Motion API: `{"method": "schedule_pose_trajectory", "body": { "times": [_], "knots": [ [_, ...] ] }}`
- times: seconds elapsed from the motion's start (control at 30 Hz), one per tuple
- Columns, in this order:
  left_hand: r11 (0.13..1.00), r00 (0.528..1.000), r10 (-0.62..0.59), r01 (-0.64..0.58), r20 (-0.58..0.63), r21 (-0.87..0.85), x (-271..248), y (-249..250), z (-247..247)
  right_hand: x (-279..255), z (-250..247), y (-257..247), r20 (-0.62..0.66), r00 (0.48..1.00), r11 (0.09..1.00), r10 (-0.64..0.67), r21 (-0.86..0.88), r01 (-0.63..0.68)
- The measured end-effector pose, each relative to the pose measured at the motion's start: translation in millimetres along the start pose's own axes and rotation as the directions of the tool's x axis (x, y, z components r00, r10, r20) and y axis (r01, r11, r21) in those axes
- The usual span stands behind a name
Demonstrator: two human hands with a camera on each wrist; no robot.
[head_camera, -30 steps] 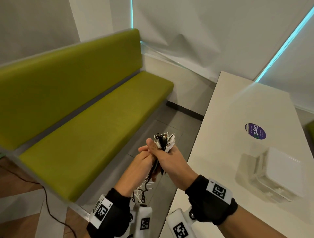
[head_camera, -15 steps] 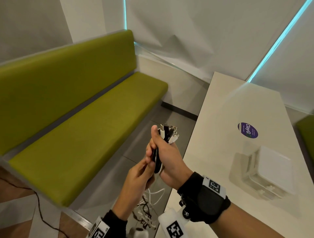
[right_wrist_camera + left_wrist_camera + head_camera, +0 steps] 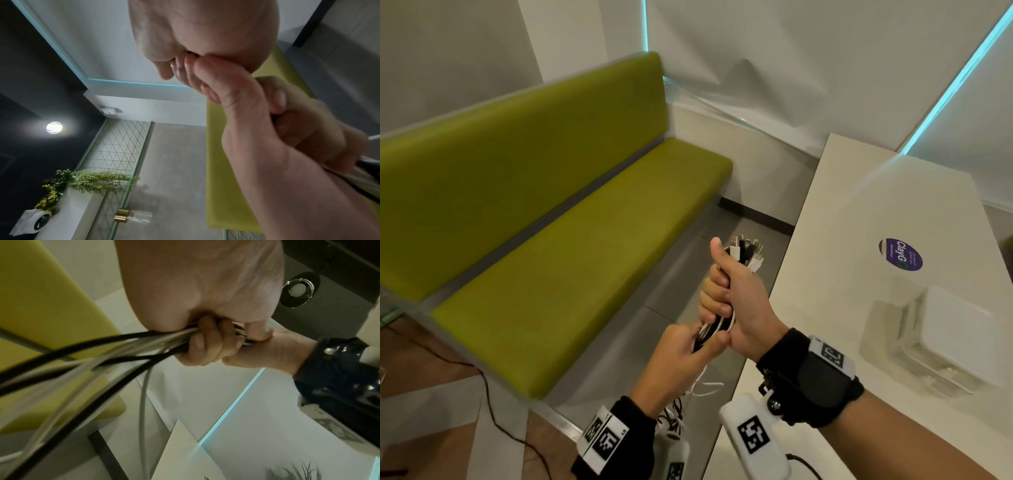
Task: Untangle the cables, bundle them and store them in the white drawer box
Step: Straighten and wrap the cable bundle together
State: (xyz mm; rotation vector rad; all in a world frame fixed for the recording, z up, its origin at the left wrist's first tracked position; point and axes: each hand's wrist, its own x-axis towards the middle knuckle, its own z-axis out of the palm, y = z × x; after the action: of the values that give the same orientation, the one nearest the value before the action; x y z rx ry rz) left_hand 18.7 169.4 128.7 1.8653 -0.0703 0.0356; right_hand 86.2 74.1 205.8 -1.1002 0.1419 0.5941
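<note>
My right hand grips a bunch of black and white cables upright over the floor, beside the table's left edge, and their plug ends stick out above the thumb. Just below it my left hand pinches the same cables where they leave the right fist. The loose lengths hang down in tangled loops towards my left wrist. In the left wrist view the strands fan out from my left hand. The white drawer box sits on the white table, right of my right wrist.
A long green bench runs along the wall to the left, with grey floor between it and the table. A round purple sticker lies on the table beyond the box. A thin black cord trails across the floor at lower left.
My left hand has slid down the cables, from right beside the right fist to just under it. The right hand has lifted the plug ends a little higher.
</note>
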Motion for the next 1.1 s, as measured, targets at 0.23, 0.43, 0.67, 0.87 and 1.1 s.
{"method": "schedule_pose_trajectory", "body": {
  "times": [0.23, 0.43, 0.67, 0.87, 1.1],
  "knots": [
    [0.995, 0.999, -0.031, 0.034, 0.030, -0.096, 5, -3, 6, -1, -3, -4, -0.008, 0.999, 0.994, -0.038, -0.105, 0.037],
    [0.970, 0.996, -0.044, 0.060, 0.071, -0.238, 3, -6, 8, -5, -3, -4, 0.065, 0.998, 0.991, 0.009, -0.131, 0.000],
    [0.982, 0.980, -0.108, 0.131, 0.165, -0.135, 5, -11, -10, -4, -6, -23, 0.141, 0.986, 0.983, -0.089, -0.148, 0.110],
    [0.984, 0.938, -0.170, 0.177, 0.301, 0.002, 4, -27, -41, -10, -24, -23, 0.183, 0.976, 0.953, -0.117, -0.257, 0.162],
    [0.988, 0.957, -0.147, 0.152, 0.251, 0.000, -8, -36, -39, -12, -34, -33, 0.192, 0.979, 0.956, -0.075, -0.265, 0.125]
  ]
}}
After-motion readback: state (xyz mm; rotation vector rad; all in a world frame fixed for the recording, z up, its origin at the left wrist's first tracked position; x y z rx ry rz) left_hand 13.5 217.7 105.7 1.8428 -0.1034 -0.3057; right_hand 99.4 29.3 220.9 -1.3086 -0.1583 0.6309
